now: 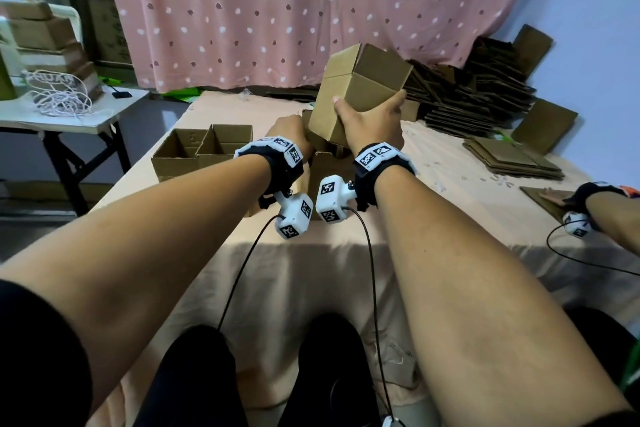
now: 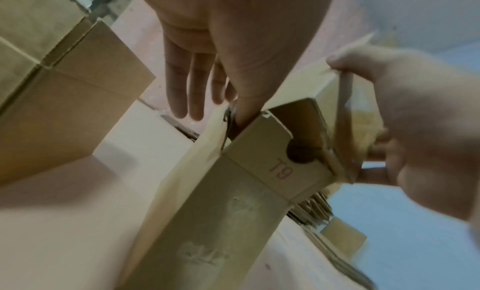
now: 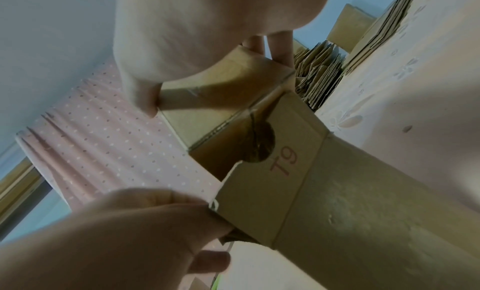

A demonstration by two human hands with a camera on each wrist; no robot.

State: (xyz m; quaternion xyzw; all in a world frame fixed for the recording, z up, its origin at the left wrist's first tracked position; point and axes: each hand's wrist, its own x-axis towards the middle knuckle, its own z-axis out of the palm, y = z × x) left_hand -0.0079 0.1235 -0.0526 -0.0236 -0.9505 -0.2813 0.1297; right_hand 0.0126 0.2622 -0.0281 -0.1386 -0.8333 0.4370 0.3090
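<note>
**Cardboard box [image 1: 360, 94] held up over the table in two hands**

Head view: the box is raised clear of the cloth-covered table [image 1: 311, 274] and tilted, its upper end leaning away to the far right. The right hand [image 1: 372, 130] grasps it from the near side, with the thumb laid on the near face and the fingers wrapped round the right side. The left hand [image 1: 289, 133] is at the box's lower left corner and touches it. Its fingers are hidden behind the cardboard in this view. Two open boxes [image 1: 204, 149] stand side by side on the table, left of the left wrist. A heap of flat cardboard [image 1: 485, 90] lies at the far right of the table, in front of a pink dotted curtain [image 1: 277, 10]. Another person's hand [image 1: 599, 198] rests on a flat sheet at the right edge.

Left wrist view: the left hand's four fingers [image 2: 187, 85] are straight and free, touching nothing. Only the thumb is pushed in beside a flap [image 2: 280, 167] at the box's lower end, printed "T9" and cut with a half-round notch. This hand is relaxed and pressing, not clasping. The right hand is blurred, its fingers curled over the box's far edge.

Right wrist view: the right thumb and fingers clamp opposite walls of the box in a firm grasp. The T9 flap stands out from the open lower end, with the left thumb against its edge.
</note>
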